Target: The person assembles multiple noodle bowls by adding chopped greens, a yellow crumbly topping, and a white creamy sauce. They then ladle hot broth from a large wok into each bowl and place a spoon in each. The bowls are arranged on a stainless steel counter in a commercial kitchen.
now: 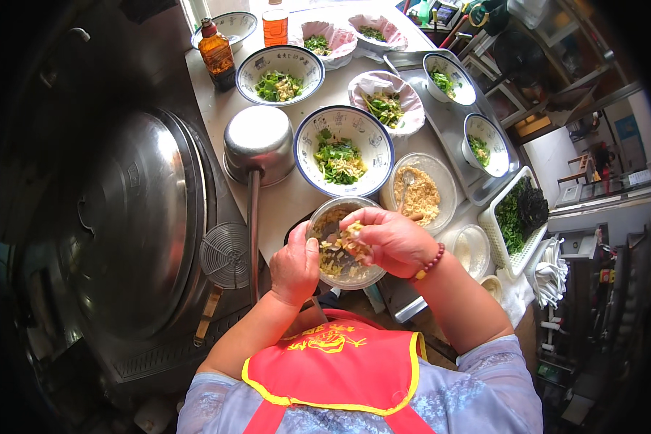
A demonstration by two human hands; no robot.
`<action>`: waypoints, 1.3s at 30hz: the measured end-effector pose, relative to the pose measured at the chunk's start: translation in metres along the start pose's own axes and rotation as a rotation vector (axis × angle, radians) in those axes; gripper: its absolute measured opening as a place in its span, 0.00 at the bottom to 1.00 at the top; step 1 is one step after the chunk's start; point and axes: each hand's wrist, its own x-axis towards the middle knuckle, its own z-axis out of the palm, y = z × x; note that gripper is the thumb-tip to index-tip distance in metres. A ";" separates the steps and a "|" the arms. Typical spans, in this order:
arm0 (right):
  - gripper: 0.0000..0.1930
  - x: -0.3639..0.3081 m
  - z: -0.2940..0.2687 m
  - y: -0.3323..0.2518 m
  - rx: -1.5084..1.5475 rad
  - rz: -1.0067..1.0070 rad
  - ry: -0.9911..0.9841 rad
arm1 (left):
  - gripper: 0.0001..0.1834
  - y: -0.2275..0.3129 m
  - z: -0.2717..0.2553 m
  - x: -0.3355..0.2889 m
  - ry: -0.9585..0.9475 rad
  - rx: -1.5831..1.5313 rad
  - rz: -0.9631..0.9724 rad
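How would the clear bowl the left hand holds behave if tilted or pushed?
The clear bowl looks like thin plastic, so it is probably light and slightly flexible. Loose chopped pieces inside would likely shift or spill if it tipped.

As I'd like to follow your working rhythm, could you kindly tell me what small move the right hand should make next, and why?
Probably the right hand should lift its pale yellow chopped bits clear of the round tub: its fingers hold some above the tub, the left hand grasps the tub's side, and a blue-rimmed bowl of chopped greens stands just beyond.
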 end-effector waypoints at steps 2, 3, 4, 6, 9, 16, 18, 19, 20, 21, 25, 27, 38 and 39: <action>0.11 -0.013 -0.001 -0.033 0.080 -0.108 -0.040 | 0.20 0.000 -0.002 0.000 -0.013 -0.007 -0.009; 0.11 -0.014 -0.007 -0.050 0.070 -0.184 -0.068 | 0.20 -0.003 -0.002 -0.001 -0.031 0.013 -0.027; 0.12 -0.012 -0.015 -0.070 0.059 -0.258 -0.098 | 0.20 -0.004 -0.003 -0.002 -0.030 0.006 -0.029; 0.12 -0.008 -0.023 -0.114 -0.008 -0.364 -0.027 | 0.20 -0.007 -0.003 -0.003 -0.031 -0.008 -0.032; 0.12 0.026 -0.055 -0.174 -0.133 -0.483 0.121 | 0.21 -0.005 -0.003 -0.002 -0.037 -0.046 -0.002; 0.13 0.154 -0.158 -0.207 -0.701 -0.370 0.728 | 0.22 -0.001 -0.002 0.005 -0.056 -0.082 0.025; 0.11 0.159 -0.142 -0.222 -0.576 -0.375 0.600 | 0.22 -0.006 -0.003 0.002 -0.051 -0.077 0.008; 0.10 0.162 -0.131 -0.232 -0.489 -0.394 0.532 | 0.22 -0.007 -0.004 0.000 -0.060 -0.088 -0.022; 0.09 0.165 -0.120 -0.243 -0.398 -0.415 0.463 | 0.22 -0.009 -0.003 0.001 -0.065 -0.092 -0.028; 0.08 0.171 -0.105 -0.255 -0.310 -0.431 0.415 | 0.22 -0.007 -0.004 0.000 -0.076 -0.102 -0.046; 0.07 0.238 -0.044 -0.294 -0.364 -0.582 0.417 | 0.22 -0.005 -0.006 0.002 -0.086 -0.075 -0.048; 0.07 0.283 -0.040 -0.311 -0.695 -0.711 0.622 | 0.22 -0.004 -0.005 0.003 -0.097 -0.065 -0.028; 0.11 0.205 -0.008 -0.265 -0.195 -0.597 0.081 | 0.27 0.000 -0.010 0.005 -0.018 0.039 -0.006; 0.11 0.172 -0.012 -0.253 -0.216 -0.600 0.020 | 0.30 0.015 -0.017 0.010 -0.073 0.034 -0.128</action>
